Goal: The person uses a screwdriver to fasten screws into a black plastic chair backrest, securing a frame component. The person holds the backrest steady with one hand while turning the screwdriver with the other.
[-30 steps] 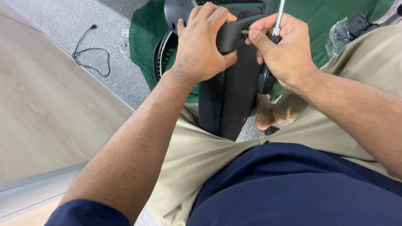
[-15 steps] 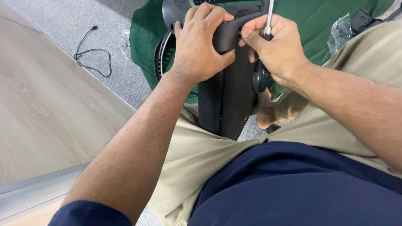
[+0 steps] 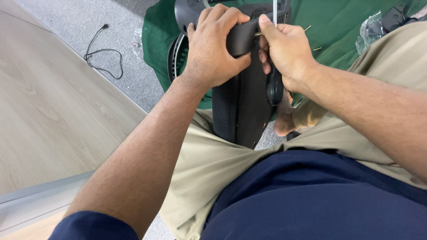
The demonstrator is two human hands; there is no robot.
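Both bare forearms reach forward from dark blue sleeves, over a lap in tan trousers. The left hand (image 3: 213, 46) curls palm-down, fingers wrapped over the top and thumb tucked beneath in a firm grip. The right hand (image 3: 287, 53) closes in a fist just beside it, knuckles up, wrist bent slightly.

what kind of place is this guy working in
Probably an office or workroom floor used for assembly. The person sits on grey carpet beside a pale wood-look panel, with a green cloth spread under loose screws and a black cable lying nearby.
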